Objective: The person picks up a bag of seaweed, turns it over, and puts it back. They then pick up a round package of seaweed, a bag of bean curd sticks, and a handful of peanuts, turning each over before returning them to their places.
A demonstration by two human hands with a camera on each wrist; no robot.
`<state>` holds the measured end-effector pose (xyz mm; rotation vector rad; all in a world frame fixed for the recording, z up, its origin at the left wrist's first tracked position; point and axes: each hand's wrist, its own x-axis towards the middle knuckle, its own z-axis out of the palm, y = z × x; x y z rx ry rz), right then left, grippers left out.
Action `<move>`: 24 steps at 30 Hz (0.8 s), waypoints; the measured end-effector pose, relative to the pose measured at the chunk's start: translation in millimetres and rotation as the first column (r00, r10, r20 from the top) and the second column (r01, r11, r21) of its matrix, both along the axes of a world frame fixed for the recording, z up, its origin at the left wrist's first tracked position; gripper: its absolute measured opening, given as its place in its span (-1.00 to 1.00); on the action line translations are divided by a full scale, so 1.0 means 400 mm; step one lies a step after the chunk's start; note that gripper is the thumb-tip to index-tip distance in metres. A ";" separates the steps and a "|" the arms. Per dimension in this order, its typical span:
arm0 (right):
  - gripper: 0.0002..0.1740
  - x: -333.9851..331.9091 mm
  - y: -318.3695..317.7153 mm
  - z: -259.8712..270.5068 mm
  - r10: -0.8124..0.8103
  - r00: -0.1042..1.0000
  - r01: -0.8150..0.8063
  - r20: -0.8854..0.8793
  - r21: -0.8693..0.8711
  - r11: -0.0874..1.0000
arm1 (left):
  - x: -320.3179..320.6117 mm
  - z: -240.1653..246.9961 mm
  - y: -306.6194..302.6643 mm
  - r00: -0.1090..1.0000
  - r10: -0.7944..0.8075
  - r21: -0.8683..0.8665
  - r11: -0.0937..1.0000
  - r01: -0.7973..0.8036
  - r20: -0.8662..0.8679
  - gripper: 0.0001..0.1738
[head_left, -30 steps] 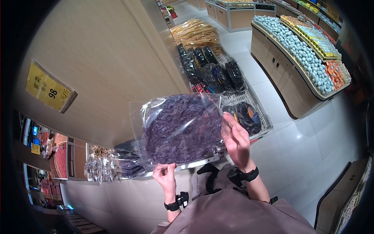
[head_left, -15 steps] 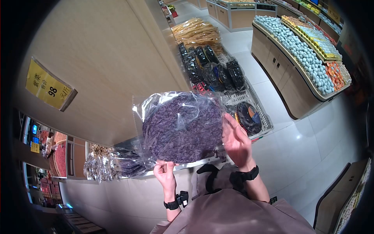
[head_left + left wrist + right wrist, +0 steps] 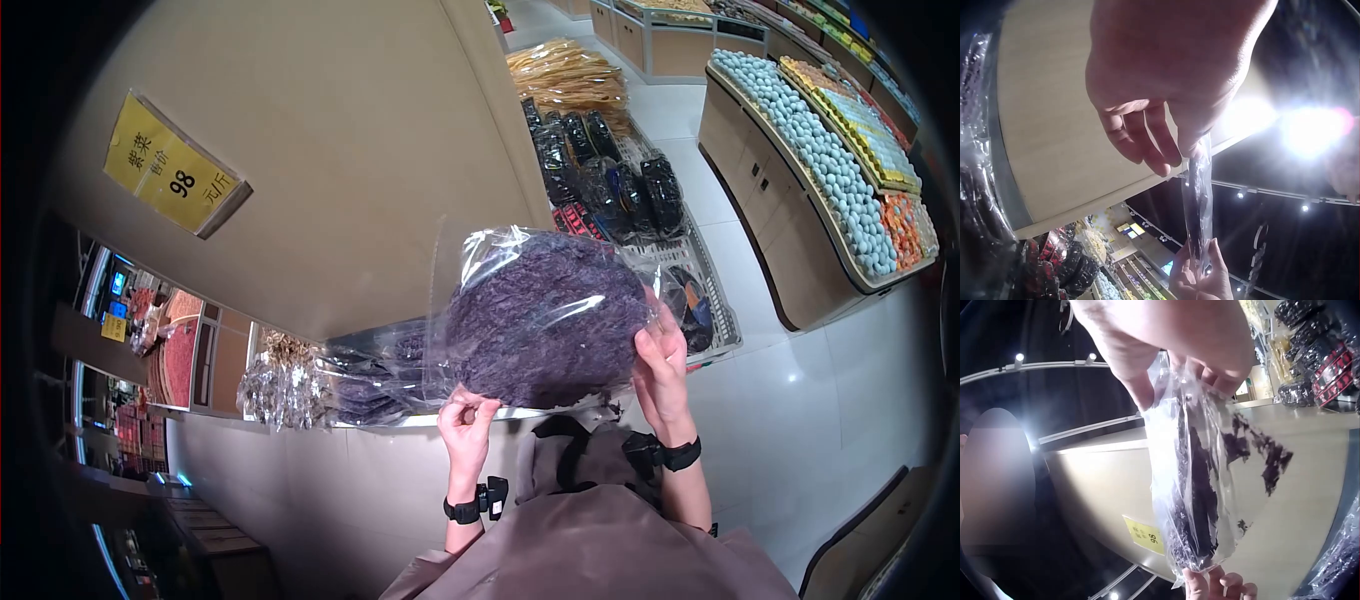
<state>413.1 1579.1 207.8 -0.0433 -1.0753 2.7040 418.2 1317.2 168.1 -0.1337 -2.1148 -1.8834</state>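
Note:
A clear plastic bag (image 3: 545, 320) holding a broad, dark purple sheet of dried seaweed is up in front of me, over the display shelf. My left hand (image 3: 467, 428) pinches its lower left edge between thumb and fingers. At the right edge, my right hand (image 3: 663, 368) grips the plastic, thumb toward me and fingers partly hidden behind. From the left wrist view the bag (image 3: 1199, 200) appears edge-on between both hands. The right wrist view shows its plastic creased, with loose seaweed flakes (image 3: 1272, 464) toward one side.
A wooden panel (image 3: 330, 200) with a yellow price tag (image 3: 178, 165) stands beyond the bag. More bagged seaweed (image 3: 375, 375) lies left on the shelf. Black wrapped packages (image 3: 600, 190) fill a pale basket (image 3: 728, 325) behind right. An egg stand (image 3: 760, 220) is across the aisle.
The head view has swung left, so bag, hands and surroundings sit further right in it. The bag's face has tilted slightly and its glare has shifted. Both hands stay at its edges.

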 end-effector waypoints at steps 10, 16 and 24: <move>-0.54 -0.026 0.034 -0.040 -0.158 0.977 0.103 0.145 0.330 0.938 | -0.072 0.051 0.030 0.976 -0.208 -0.533 0.834 0.145 -0.060 -0.85; -0.47 -0.033 0.048 -0.082 -0.396 0.904 0.309 0.163 0.390 0.867 | -0.150 -0.191 0.026 0.967 -0.253 -0.866 0.483 0.133 0.008 -0.48; -0.55 -0.037 0.023 -0.145 -0.271 0.954 0.162 0.127 0.541 0.826 | -0.151 -0.340 0.048 0.960 -0.210 -0.917 0.316 0.244 0.184 -0.07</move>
